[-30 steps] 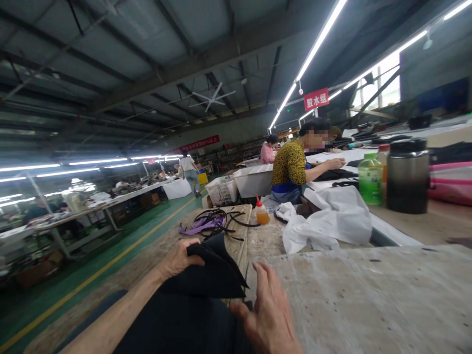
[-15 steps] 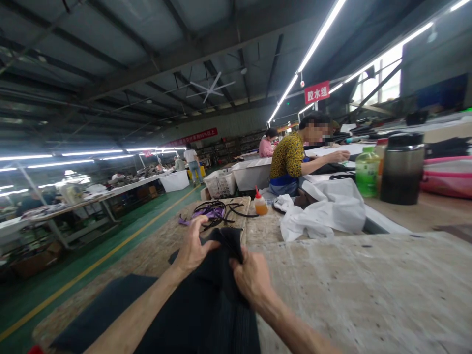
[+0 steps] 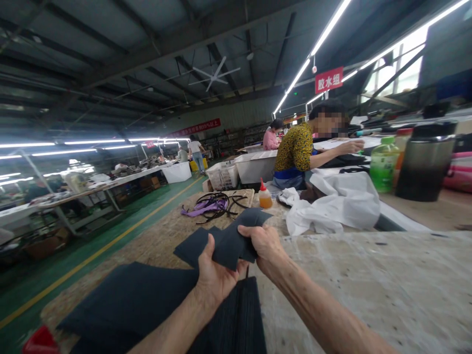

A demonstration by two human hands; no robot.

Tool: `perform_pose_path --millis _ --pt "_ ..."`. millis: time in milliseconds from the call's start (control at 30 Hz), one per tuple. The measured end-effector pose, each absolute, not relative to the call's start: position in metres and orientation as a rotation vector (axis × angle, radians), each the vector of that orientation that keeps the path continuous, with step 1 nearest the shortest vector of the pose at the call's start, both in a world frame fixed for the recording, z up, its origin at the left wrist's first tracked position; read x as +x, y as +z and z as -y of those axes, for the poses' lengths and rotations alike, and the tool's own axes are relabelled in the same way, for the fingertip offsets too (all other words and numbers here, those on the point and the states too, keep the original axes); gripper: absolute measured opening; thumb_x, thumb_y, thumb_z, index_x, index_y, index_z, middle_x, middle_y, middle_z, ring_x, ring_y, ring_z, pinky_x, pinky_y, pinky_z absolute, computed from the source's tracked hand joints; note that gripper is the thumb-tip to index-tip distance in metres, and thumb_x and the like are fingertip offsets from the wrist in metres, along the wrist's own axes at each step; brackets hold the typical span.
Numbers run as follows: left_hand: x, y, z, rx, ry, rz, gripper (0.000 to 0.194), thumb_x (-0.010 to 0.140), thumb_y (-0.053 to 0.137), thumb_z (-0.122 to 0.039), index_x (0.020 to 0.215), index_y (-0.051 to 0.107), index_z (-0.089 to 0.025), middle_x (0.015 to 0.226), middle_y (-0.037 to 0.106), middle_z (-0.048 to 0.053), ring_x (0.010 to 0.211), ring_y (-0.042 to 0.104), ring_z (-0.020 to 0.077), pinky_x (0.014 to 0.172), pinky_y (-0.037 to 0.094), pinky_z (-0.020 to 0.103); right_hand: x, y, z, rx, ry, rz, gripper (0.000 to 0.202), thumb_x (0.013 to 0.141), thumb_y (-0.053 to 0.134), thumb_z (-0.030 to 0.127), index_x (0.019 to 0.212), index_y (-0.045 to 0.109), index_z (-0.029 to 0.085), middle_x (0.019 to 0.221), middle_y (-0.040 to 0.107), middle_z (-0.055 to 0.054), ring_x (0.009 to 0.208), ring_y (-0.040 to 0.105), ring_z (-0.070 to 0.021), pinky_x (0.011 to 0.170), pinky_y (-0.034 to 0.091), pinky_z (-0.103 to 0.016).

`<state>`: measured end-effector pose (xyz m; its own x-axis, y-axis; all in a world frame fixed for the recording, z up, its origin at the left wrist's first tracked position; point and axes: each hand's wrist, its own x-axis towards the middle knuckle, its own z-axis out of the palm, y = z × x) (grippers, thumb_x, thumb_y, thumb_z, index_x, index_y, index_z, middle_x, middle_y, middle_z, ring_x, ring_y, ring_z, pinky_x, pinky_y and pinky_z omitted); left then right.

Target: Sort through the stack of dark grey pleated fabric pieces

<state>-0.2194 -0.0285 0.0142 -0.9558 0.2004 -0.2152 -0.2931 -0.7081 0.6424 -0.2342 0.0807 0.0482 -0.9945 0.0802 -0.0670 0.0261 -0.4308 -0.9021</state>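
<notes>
At frame centre, the left hand point(image 3: 214, 278) and right hand point(image 3: 266, 244) both pinch the dark fabric pieces point(image 3: 224, 241), whose long axis runs lower left to upper right above the stack point(image 3: 147, 305) on the worktop point(image 3: 368, 290).

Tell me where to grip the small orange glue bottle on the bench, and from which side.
Grip the orange bottle round its squat body, below the red nozzle; it stands upright, so the narrow tip gives little hold. Probably come from the near left side: the white cloth lies close on its right, while the black straps to the left leave a gap of bare bench.
</notes>
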Motion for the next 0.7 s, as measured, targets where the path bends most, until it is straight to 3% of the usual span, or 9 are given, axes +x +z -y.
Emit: perform_pose_path --millis 133,233,367,467,567,700 --pt "-0.261 0.024 0.061 -0.259 2.796 -1.185 0.048 0.087 0.031 -0.045 0.091 0.060 -0.006 0.084 0.065 0.014 0.084 0.062 0.0268 0.080 0.049 0.040 -0.211 0.072 -0.087 -0.108 2.821 1.482 0.013 0.073 0.056 0.001 0.083 0.058 0.009 0.067 0.061 -0.002 0.060 0.060 -0.0156 0.059 0.052 -0.027" --pt "-0.278 0.039 0.088 -0.310 2.860 -1.303 0.041 0.087 0.036 -0.036 0.091 0.060 -0.003 0.076 0.065 0.014 0.076 0.063 0.0256 0.077 0.050 0.040 -0.196 0.076 -0.088 -0.051 2.892 1.402 0.025 0.062 0.063 0.007 0.087 0.062 0.009 0.072 0.064 -0.006 0.067 0.062 -0.0224 0.062 0.053 -0.031" --pt "-0.279 0.077 0.125 -0.271 3.037 -1.489 0.025 0.084 0.047 -0.027 0.093 0.059 -0.008 0.080 0.065 0.009 0.074 0.062 0.0189 0.075 0.050 0.036 -0.190 0.069 -0.079 0.000 2.925 1.355 0.042 0.051 0.070 0.013 0.093 0.063 0.010 0.080 0.065 -0.006 0.077 0.062 -0.0244 0.071 0.053 -0.032" --pt "-0.268 0.109 0.162 -0.253 3.175 -1.658 0.019 0.085 0.046 -0.021 0.091 0.059 -0.009 0.083 0.064 0.006 0.076 0.062 0.0166 0.074 0.051 0.033 -0.190 0.060 -0.063 0.031 2.978 1.384 0.043 0.051 0.069 0.015 0.094 0.062 0.011 0.080 0.065 -0.005 0.078 0.062 -0.0234 0.076 0.052 -0.032" --pt "-0.247 0.125 0.205 -0.367 3.250 -1.865 0.015 0.087 0.045 -0.015 0.092 0.058 -0.011 0.084 0.063 0.003 0.076 0.061 0.0138 0.072 0.051 0.030 -0.189 0.048 -0.043 0.085 3.066 1.484 0.040 0.054 0.065 0.017 0.093 0.062 0.011 0.078 0.065 -0.006 0.075 0.062 -0.0241 0.069 0.053 -0.032" --pt "-0.213 0.097 0.253 -0.683 3.110 -2.145 0.014 0.088 0.051 -0.020 0.095 0.057 -0.010 0.085 0.061 0.005 0.076 0.060 0.0154 0.070 0.052 0.033 -0.188 0.016 -0.020 0.055 3.073 1.788 0.028 0.061 0.058 0.015 0.088 0.060 0.009 0.070 0.063 -0.007 0.065 0.061 -0.0222 0.058 0.051 -0.031"
